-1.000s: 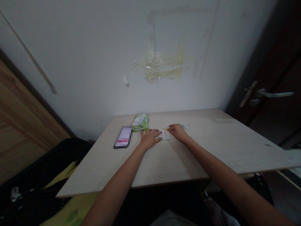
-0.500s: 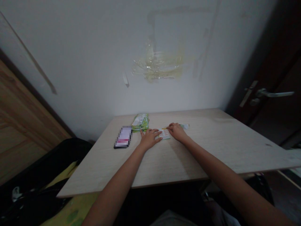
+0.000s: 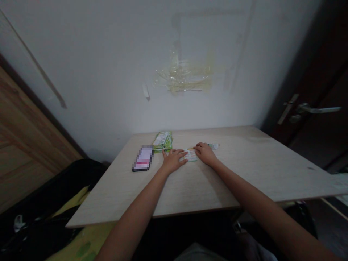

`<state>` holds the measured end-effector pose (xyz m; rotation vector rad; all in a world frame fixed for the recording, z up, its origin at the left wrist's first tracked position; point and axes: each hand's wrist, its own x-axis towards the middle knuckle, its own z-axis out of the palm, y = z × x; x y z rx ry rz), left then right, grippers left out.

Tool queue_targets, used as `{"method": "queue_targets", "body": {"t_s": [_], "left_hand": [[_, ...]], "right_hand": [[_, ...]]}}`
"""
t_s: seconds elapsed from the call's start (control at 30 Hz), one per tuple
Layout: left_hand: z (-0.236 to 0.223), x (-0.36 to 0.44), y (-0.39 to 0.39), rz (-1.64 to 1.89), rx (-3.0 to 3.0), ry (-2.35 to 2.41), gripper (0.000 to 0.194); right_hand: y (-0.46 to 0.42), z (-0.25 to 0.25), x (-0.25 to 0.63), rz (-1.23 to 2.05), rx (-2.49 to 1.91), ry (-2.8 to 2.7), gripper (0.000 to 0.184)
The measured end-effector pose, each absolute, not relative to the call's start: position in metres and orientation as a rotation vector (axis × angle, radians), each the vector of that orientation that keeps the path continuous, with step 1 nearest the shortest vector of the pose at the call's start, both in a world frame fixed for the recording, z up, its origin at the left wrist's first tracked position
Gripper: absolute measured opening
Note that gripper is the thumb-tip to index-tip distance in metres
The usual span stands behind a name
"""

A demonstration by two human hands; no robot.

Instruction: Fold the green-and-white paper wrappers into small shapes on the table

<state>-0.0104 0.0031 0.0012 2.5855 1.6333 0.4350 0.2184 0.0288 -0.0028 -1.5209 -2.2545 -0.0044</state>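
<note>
A small white packet [image 3: 191,156] with red print and a green edge lies flat on the table between my hands. My left hand [image 3: 172,160] rests palm down, fingers spread, its fingertips and thumb on the packet's left side. Along the packet's far edge runs a thin yellow strip [image 3: 190,148]. My right hand [image 3: 205,153] has its fingers bent together at the far right corner, at the end of that strip; its grip is partly hidden. Beyond the right hand lies a white and green wrapper-like piece [image 3: 214,146], partly covered by the knuckles.
A stack of green and white packets [image 3: 162,141] sits behind my left hand. To the left lies a phone [image 3: 143,158] with a blurred screen. The pale wooden table [image 3: 255,159] meets a wall with old tape [image 3: 187,78]. A dark door with a handle [image 3: 312,108] stands at right.
The right hand's fingers have shifted slightly at the packet's far right corner. My left hand and the packet stay in place.
</note>
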Motion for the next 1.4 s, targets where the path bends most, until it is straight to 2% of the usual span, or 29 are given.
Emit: {"method": "queue_targets", "body": {"t_s": [0.47,1.07,1.4], "left_hand": [[0.001,-0.012,0.002,0.415,2.593,1.632,0.048],[0.0,-0.013,0.002,0.432,2.595,1.631,0.048],[0.002,-0.012,0.001,0.406,2.595,1.647,0.048]], "right_hand": [[0.039,-0.005,0.227,0.165,-1.392,-2.237,0.024],[0.034,-0.005,0.244,0.282,-1.179,-2.31,0.026],[0.032,-0.003,0.25,0.382,-1.139,-2.344,0.033]]}}
